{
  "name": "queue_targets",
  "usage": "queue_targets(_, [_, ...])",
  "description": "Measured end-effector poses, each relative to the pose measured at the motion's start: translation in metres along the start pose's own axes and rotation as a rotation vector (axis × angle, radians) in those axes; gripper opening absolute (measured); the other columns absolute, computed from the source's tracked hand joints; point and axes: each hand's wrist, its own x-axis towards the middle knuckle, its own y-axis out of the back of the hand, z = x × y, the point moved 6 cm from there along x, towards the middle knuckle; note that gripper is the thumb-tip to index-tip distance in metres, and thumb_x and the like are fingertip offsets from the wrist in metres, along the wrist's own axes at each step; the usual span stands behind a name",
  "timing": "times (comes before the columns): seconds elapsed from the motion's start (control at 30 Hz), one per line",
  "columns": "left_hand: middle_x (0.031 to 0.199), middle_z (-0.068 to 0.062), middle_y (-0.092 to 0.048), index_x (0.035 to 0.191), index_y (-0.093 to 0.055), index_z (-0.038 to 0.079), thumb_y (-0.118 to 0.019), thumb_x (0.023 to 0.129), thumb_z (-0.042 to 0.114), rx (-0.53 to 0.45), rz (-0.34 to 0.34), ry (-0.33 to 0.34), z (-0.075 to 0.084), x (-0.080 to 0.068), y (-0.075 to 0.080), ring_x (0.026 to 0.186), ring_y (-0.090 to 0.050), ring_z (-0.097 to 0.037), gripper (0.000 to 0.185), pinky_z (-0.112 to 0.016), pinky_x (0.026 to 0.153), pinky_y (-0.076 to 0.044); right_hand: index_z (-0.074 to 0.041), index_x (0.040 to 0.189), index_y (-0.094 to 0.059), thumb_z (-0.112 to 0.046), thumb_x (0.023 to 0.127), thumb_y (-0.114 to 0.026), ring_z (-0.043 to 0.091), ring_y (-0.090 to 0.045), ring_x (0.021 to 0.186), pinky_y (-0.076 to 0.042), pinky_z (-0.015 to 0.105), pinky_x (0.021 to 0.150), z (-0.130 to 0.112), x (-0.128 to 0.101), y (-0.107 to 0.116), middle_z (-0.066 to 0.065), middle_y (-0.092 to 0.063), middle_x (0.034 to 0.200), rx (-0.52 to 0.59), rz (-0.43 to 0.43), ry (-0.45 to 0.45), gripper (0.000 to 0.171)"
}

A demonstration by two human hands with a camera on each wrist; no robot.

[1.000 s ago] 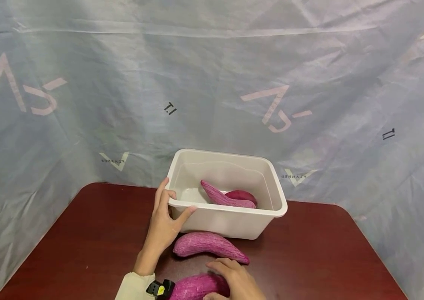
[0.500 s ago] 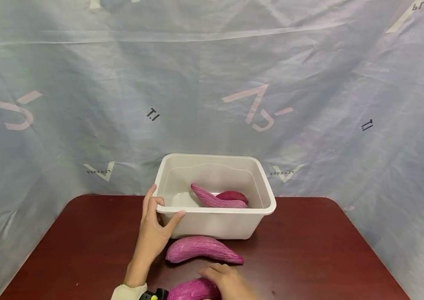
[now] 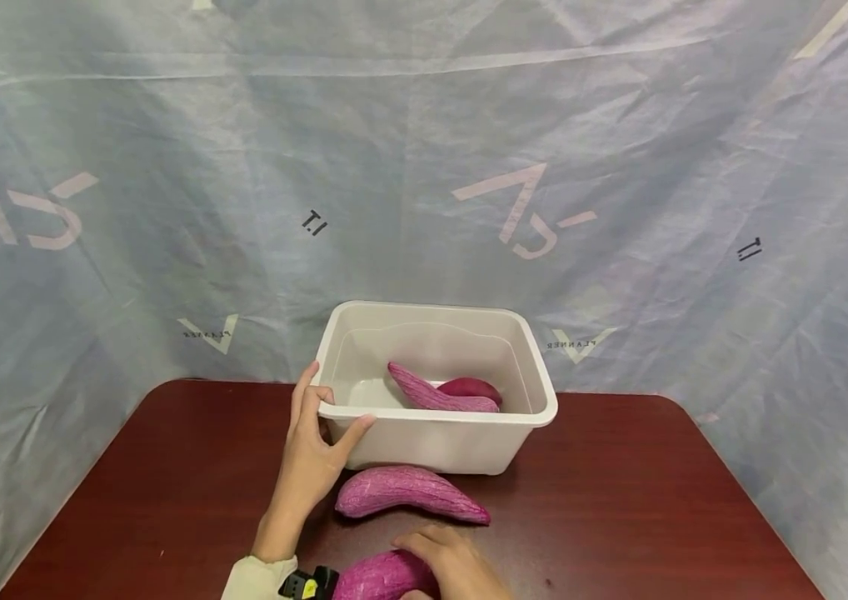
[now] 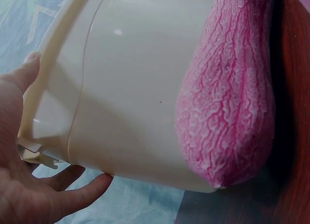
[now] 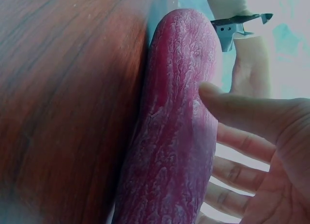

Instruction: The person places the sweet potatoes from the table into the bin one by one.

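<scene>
Left hand [image 3: 311,462]: grips the white tub [image 3: 439,437] rim at 9 o'clock.
Right hand [image 3: 454,562]: fingers curled over the near purple sweet potato [image 3: 382,577].
Handling: probably firm, rough-skinned, weighty; best held mid-body.

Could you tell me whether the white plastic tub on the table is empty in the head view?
No, the white plastic tub holds two purple sweet potatoes, lying against each other inside it.
</scene>
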Motion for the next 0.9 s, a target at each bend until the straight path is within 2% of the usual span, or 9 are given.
queue_targets(0.2, [0.167,0.001,-0.021,0.105,-0.04,0.01,-0.08,0.087,0.031,-0.01,0.003,0.001,-0.001,0.0,0.0,0.125,-0.046,-0.025,0.049,-0.031,0.076,-0.045,-0.017,0.119,-0.069,-0.023,0.08,-0.082,0.017,-0.067,0.107,-0.055,0.033,0.088,0.002,0.001,-0.004,0.0,-0.071,0.112,-0.021,-0.097,-0.095,0.043])
queue_targets(0.4, [0.168,-0.001,-0.02,0.105,-0.039,0.01,-0.08,0.087,0.03,-0.005,-0.007,-0.007,-0.001,0.0,0.002,0.124,-0.046,-0.026,0.049,-0.028,0.072,-0.044,-0.018,0.122,-0.068,-0.02,0.082,-0.081,0.015,-0.066,0.112,-0.054,0.032,0.091,0.002,0.0,-0.006,-0.002,-0.071,0.117,0.021,-0.135,-0.154,0.042])
queue_targets(0.5, [0.168,-0.002,-0.02,0.106,-0.04,0.009,-0.08,0.088,0.032,-0.004,-0.01,-0.012,0.0,0.0,0.001,0.125,-0.046,-0.027,0.049,-0.028,0.074,-0.045,-0.018,0.123,-0.067,-0.019,0.083,-0.081,0.013,-0.065,0.113,-0.054,0.032,0.091,0.003,-0.003,-0.007,-0.003,-0.071,0.118,0.048,-0.139,-0.155,0.043])
queue_targets(0.7, [0.166,-0.004,-0.021,0.108,-0.039,0.01,-0.08,0.088,0.029,0.025,-0.021,0.004,-0.004,-0.007,0.002,0.112,-0.051,-0.026,0.049,-0.027,0.071,-0.044,-0.013,0.122,-0.067,-0.021,0.084,-0.077,0.013,-0.067,0.11,-0.055,0.03,0.088,0.003,-0.006,-0.018,0.001,-0.072,0.116,0.076,-0.106,-0.052,0.041])
queue_targets(0.8, [0.167,-0.003,-0.019,0.109,-0.039,0.011,-0.079,0.089,0.032,0.016,-0.034,0.0,-0.003,-0.004,0.001,0.117,-0.049,-0.027,0.049,-0.028,0.071,-0.046,-0.015,0.122,-0.068,-0.02,0.083,-0.079,0.015,-0.067,0.109,-0.055,0.031,0.087,0.004,-0.005,-0.016,0.001,-0.072,0.115,0.044,-0.084,-0.066,0.041])
queue_targets(0.9, [0.168,-0.001,-0.019,0.109,-0.04,0.011,-0.078,0.089,0.032,0.008,-0.025,-0.003,-0.002,-0.002,0.001,0.127,-0.046,-0.028,0.048,-0.03,0.075,-0.046,-0.017,0.123,-0.068,-0.017,0.082,-0.081,0.016,-0.067,0.11,-0.055,0.032,0.089,0.003,-0.003,-0.011,0.0,-0.071,0.116,0.031,-0.103,-0.109,0.043])
